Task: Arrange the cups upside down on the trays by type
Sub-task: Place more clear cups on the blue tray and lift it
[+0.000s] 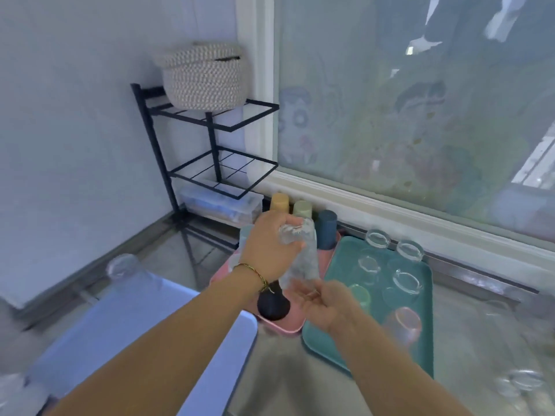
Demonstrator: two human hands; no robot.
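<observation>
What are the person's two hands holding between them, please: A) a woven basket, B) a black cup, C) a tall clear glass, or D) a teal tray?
C: the left hand grips the upper end of the tall clear glass, and the right hand holds its lower end.

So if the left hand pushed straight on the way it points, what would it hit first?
The left hand grips the clear glass; past that, probably the dark blue cup at the back of the pink tray, though depth is unclear.
</observation>
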